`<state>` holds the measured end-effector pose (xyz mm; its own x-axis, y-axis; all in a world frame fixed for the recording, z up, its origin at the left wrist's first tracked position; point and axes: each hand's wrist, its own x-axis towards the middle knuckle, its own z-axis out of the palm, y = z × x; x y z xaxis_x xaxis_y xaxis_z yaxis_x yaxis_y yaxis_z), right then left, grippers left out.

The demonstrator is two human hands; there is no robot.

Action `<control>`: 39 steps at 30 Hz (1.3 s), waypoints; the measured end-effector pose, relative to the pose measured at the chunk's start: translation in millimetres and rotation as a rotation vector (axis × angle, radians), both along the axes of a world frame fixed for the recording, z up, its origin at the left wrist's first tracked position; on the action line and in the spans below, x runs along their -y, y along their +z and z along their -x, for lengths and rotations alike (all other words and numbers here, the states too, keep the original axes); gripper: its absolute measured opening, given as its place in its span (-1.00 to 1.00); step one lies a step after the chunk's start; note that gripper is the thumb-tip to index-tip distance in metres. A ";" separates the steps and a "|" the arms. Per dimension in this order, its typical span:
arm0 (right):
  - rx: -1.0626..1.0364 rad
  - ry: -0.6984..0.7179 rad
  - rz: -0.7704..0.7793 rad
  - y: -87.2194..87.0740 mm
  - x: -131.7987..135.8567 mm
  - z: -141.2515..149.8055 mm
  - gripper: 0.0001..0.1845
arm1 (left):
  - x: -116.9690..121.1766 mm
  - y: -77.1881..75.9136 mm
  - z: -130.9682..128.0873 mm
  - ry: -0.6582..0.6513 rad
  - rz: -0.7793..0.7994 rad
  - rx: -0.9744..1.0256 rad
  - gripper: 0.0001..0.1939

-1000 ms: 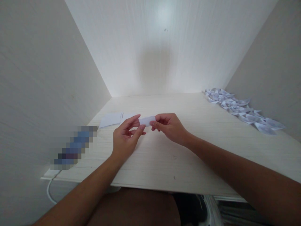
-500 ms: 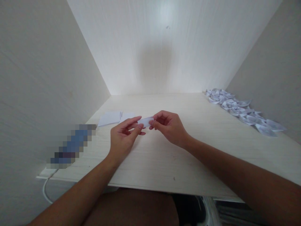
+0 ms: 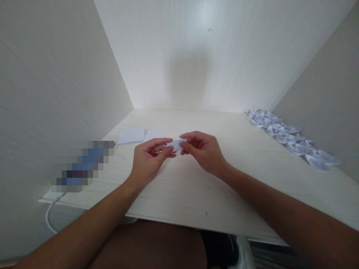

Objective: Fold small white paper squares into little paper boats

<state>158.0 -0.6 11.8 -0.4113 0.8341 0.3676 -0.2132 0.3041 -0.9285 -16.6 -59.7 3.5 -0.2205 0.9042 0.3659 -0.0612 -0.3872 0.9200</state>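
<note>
Between my two hands is a small folded piece of white paper [image 3: 176, 145], held up over the middle of the table. My left hand [image 3: 151, 152] pinches its left end with thumb and fingers. The right end is gripped by my right hand [image 3: 202, 148], with the thumb pressed on the near face. My fingers cover both ends of the paper, so only its middle strip shows. Just behind my left hand, flat white paper sheets [image 3: 131, 135] lie on the table.
Along the right wall runs a pile of folded white paper pieces [image 3: 283, 132]. A pixelated blue object [image 3: 86, 164] lies at the table's left edge, with a white cable [image 3: 48, 216] hanging below it. Panels enclose the pale wooden table [image 3: 179, 194] at the back and sides.
The view has tilted slightly. Both hands keep hold of the paper; the right fingers have shifted a little along it, with the index finger stretched more along the top edge.
</note>
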 end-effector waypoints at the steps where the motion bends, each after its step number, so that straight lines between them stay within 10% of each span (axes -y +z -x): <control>1: 0.006 -0.002 -0.001 0.2 0.1 -0.2 -0.70 | 0.2 0.6 0.0 -0.003 0.011 0.002 -0.74; 25: 0.276 -0.002 -0.032 -3.3 -11.2 -8.7 -0.75 | -2.8 0.2 1.5 -0.069 0.226 0.019 -0.65; 39: 0.549 0.021 -0.327 -3.0 -12.5 -12.1 -0.83 | -1.6 -1.8 1.0 -0.068 0.283 -0.010 -0.57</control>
